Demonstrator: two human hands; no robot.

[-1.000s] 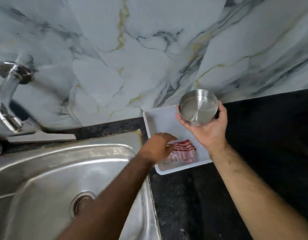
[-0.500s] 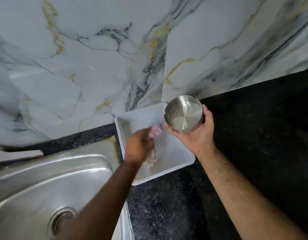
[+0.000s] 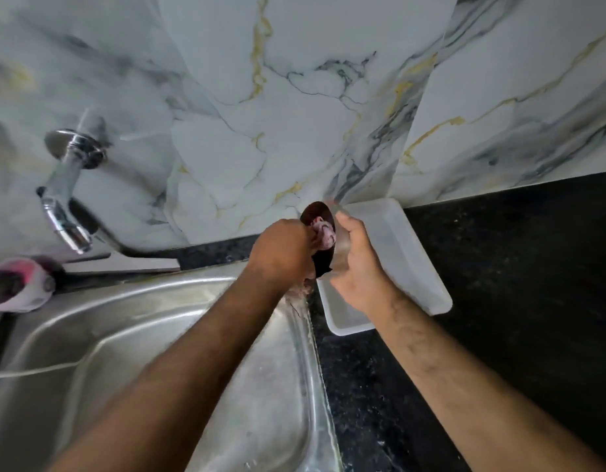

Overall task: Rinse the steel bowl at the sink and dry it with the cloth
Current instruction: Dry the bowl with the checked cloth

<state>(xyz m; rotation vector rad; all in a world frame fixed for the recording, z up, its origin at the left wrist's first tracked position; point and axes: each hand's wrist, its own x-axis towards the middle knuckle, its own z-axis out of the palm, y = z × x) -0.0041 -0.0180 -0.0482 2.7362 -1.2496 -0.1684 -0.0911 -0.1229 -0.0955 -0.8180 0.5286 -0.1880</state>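
My right hand (image 3: 358, 267) grips the steel bowl (image 3: 339, 247) by its outer wall, tilted on its side with the dark opening facing left. My left hand (image 3: 281, 252) holds a bunched pink-and-red cloth (image 3: 323, 233) pushed into the bowl's mouth. Both hands meet above the right rim of the steel sink (image 3: 131, 352), just in front of the marble wall. Most of the cloth is hidden by my left hand and the bowl.
A white plastic tray (image 3: 407, 267) lies on the black counter (image 3: 519, 301) right behind my right hand. A chrome tap (image 3: 61, 212) sticks out of the wall at the left. A pink-and-white object (image 3: 19, 284) sits on the ledge at the sink's far left.
My left hand lifted the cloth out of the tray and pressed it into the bowl. My right hand turned the bowl on its side and brought it left to the sink's edge.
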